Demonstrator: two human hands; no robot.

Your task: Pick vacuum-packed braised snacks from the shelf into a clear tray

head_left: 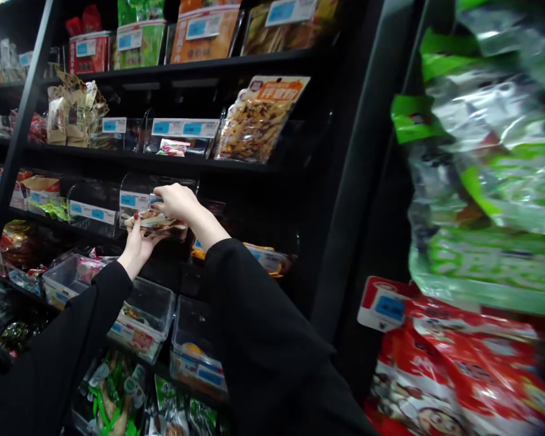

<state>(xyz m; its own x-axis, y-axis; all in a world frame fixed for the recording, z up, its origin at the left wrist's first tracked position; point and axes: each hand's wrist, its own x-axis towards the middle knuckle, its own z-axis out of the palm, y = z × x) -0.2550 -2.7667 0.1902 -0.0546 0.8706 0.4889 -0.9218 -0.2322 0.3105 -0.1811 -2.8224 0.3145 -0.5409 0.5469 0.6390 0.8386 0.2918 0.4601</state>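
A clear plastic bin (123, 209) with a price label (135, 200) on its front stands on the middle shelf. Flat snack packets (157, 221) show low in it, through the clear front. My left hand (140, 245) grips the bin's lower front edge from below, its thumb with a red nail against the front. Above it, my right hand (177, 203) has its fingers bent over the right part of the front, at the label, and they cover part of it. The right fingertips are partly hidden.
Black shelves (163, 158) with snack bins fill the left. A cookie bag (258, 118) stands on the shelf above. Clear tubs (152, 303) sit below my arms. Large green-and-clear bags (490, 181) and red bags (458, 363) hang close on the right.
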